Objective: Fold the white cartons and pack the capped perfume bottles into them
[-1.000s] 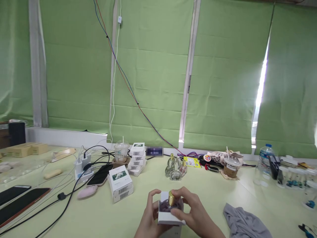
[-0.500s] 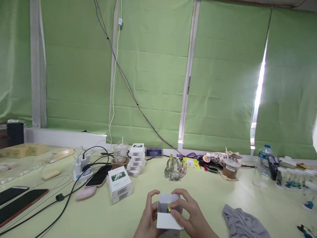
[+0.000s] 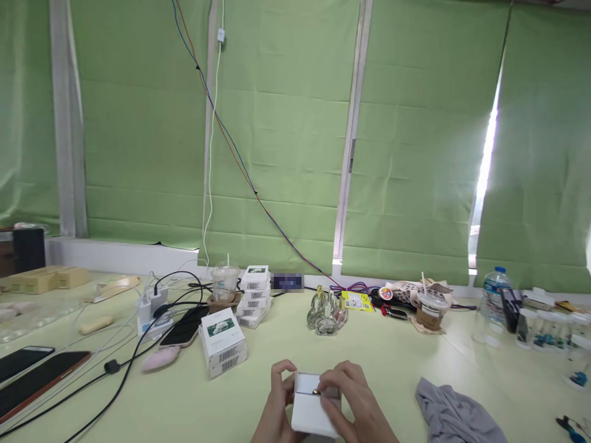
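Observation:
My left hand (image 3: 276,403) is closed around the left side of a small white cardboard box (image 3: 314,415), which it holds up over the table. The box's end is open, with a flap on the near side. Reaching over the opening, my right hand (image 3: 353,397) pinches a small gold-coloured cap (image 3: 316,392) that shows just at the box's mouth. Whatever is under the cap is hidden inside the box. Beyond my hands stands a cluster of clear glass bottles (image 3: 327,317), one with a gold top.
White printed boxes (image 3: 224,344) are stacked to the left, near cables and a phone (image 3: 184,326). A grey cloth (image 3: 455,412) lies at right. Behind it are a drink cup (image 3: 430,312), a water bottle (image 3: 496,295) and several lidded jars (image 3: 549,332).
The gold cap and my right fingers have sunk lower into the box. The box has tilted, and its raised far flap no longer stands up as before.

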A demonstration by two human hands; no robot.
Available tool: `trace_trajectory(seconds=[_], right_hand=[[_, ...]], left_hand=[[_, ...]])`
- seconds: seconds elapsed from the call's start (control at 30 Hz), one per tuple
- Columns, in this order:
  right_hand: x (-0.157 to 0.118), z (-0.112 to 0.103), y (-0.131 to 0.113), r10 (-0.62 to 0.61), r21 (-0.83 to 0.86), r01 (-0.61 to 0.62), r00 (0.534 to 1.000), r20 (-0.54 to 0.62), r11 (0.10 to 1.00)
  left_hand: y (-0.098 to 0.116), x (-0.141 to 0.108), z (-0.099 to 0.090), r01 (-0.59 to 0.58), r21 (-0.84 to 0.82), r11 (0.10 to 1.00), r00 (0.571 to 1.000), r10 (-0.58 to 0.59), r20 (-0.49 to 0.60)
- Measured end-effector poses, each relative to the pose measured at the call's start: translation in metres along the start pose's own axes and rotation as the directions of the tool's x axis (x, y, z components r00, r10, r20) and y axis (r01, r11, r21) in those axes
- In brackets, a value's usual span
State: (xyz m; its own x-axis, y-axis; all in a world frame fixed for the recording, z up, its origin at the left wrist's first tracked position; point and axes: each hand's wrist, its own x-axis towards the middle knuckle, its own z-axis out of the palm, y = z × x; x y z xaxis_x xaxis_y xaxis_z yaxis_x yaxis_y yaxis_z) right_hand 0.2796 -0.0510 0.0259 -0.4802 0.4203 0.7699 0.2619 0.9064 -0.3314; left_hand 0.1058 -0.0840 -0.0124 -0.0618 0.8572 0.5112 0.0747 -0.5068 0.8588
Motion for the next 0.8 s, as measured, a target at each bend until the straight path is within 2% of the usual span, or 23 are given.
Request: trace_trajectory(seconds=[0.1, 0.2, 0.27, 0.33, 0.4, 0.47, 0.53, 0.6, 0.67, 0.8], right_hand=[[0.001, -0.004, -0.002, 0.017, 0.033, -0.018, 0.999, 0.044, 0.999], [0.001, -0.004, -0.002, -0.004, 0.085, 0.006, 1.000, -0.028, 0.996], [-0.002, 0.000, 0.001, 0.022, 0.078, -0.012, 0.992, -0.128, 0.997], [-0.007, 0.008, 0.004, 0.137, 0.115, -0.110, 0.954, -0.266, 0.987], [-0.011, 0.015, 0.005, 0.307, 0.269, -0.221, 0.890, -0.337, 0.937], [-0.014, 0.018, 0.005, 0.416, 0.429, -0.269, 0.859, -0.298, 0.862], [-0.016, 0.018, 0.005, 0.405, 0.483, -0.261, 0.887, -0.222, 0.836], [-0.015, 0.013, 0.004, 0.331, 0.442, -0.231, 0.930, -0.162, 0.867], [-0.012, 0.009, 0.002, 0.285, 0.377, -0.220, 0.950, -0.126, 0.900], [0.002, 0.006, -0.003, 0.343, 0.360, -0.278, 0.931, -0.128, 0.890]], left_hand=[[0.002, -0.002, -0.002, -0.037, 0.037, 0.999, 0.999, 0.037, 0.024], [0.005, -0.002, -0.002, -0.036, 0.040, 0.999, 0.997, 0.034, 0.069], [0.007, -0.001, -0.001, -0.033, 0.048, 0.998, 0.997, 0.030, 0.064], [0.010, 0.000, 0.000, -0.030, 0.053, 0.998, 0.999, 0.028, 0.043], [0.013, 0.001, 0.001, -0.012, 0.049, 0.999, 0.999, 0.010, 0.047], [0.017, 0.001, 0.001, 0.021, 0.068, 0.997, 0.998, -0.025, 0.057], [0.021, 0.001, 0.000, 0.050, 0.110, 0.993, 0.997, -0.056, 0.053], [0.023, 0.001, -0.001, 0.060, 0.133, 0.989, 0.997, -0.067, 0.046], [0.023, 0.002, -0.002, 0.063, 0.132, 0.989, 0.996, -0.070, 0.051], [0.022, 0.003, -0.002, 0.048, 0.181, 0.982, 0.998, -0.056, 0.040]])
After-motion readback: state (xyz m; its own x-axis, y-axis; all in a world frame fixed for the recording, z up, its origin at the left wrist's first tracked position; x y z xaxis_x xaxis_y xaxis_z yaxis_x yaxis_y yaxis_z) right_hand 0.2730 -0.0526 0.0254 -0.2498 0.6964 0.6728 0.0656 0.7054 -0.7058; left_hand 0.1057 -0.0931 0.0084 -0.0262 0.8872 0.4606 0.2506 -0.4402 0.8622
